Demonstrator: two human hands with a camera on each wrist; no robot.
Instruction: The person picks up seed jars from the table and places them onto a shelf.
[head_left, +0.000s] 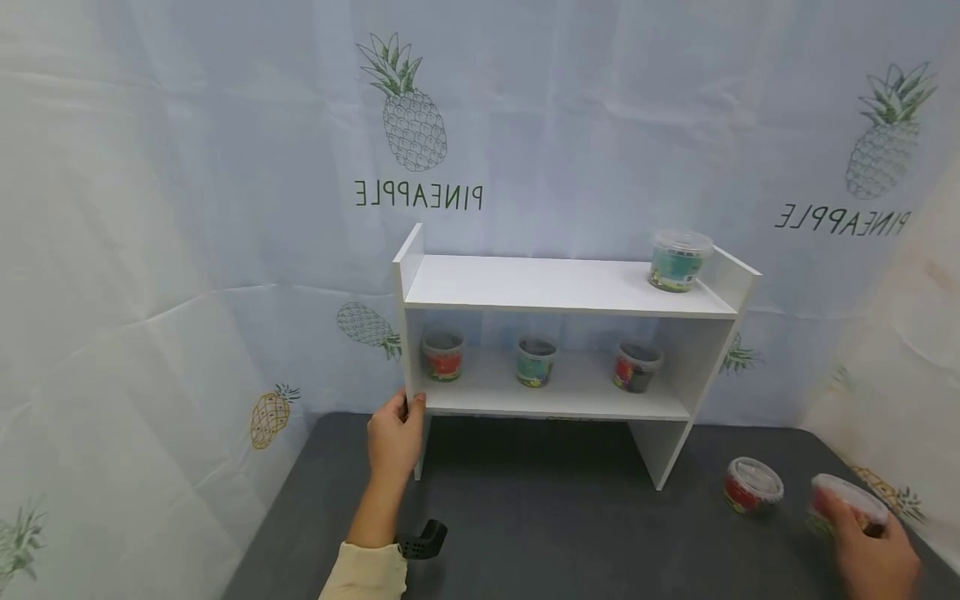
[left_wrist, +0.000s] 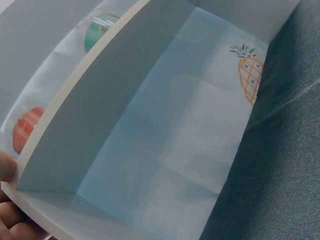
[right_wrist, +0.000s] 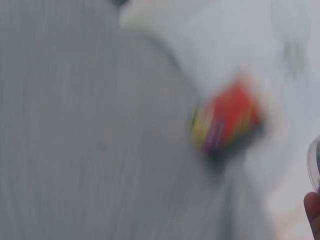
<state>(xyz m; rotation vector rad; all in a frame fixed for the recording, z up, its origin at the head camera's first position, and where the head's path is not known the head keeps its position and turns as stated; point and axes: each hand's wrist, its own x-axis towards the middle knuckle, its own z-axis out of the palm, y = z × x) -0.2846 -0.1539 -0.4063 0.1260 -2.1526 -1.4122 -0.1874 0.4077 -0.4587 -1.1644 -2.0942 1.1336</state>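
While the left hand point(head_left: 395, 437) clasps the side panel point(head_left: 407, 358) of the white two-tier shelf point(head_left: 517, 283), presumably to steady it, the head view shows the right hand point(head_left: 877, 554) grasping a red-labelled plastic tub point(head_left: 855, 493) at the dark tabletop's point(head_left: 540, 517) right, near a lidded tub point(head_left: 752, 486). From the left wrist, thumb point(left_wrist: 6, 167) and curled fingers point(left_wrist: 25, 232) straddle the panel, likely for firmer bracing. From the right wrist, the right thumb point(right_wrist: 313, 212) meets a clear rim point(right_wrist: 313, 167), suggesting a sidewall hold; whether the tub is lifted, I cannot tell.

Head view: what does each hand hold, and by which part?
Left hand: the shelf, by its left panel. Right hand: a tub, apparently by its side.
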